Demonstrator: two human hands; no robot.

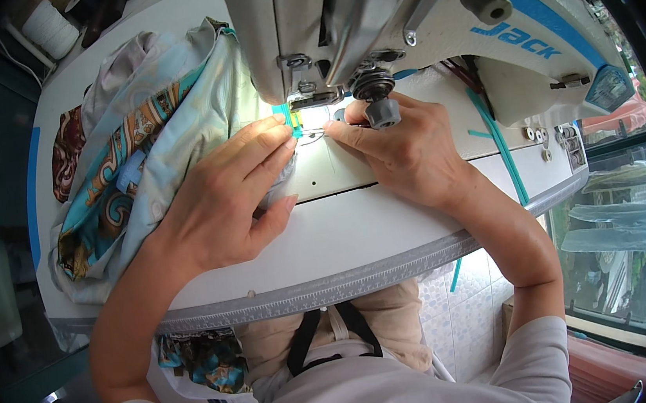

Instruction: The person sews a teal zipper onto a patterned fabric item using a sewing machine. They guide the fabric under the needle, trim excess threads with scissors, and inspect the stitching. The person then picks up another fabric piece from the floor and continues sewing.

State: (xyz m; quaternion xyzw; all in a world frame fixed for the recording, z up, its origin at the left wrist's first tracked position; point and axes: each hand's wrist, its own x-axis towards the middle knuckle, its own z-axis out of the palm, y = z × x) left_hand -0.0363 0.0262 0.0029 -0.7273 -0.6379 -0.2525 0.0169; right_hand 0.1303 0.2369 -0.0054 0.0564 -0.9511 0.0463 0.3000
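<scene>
My left hand lies with fingers stretched out, fingertips pressing beside a turquoise strip under the sewing machine's needle area. A pale, paisley-patterned fabric bundle spreads to the left of this hand and partly beneath it. My right hand is closed just right of the lit needle plate, its thumb tip near the needle and its index finger behind a metal knob. What, if anything, those fingers grip is too small or hidden to make out.
White thread cones stand at the back left. Teal strips hang over the white table's right part, beside small bobbins. A ruler band runs along the front edge. Patterned cloth hangs below. Windows are at right.
</scene>
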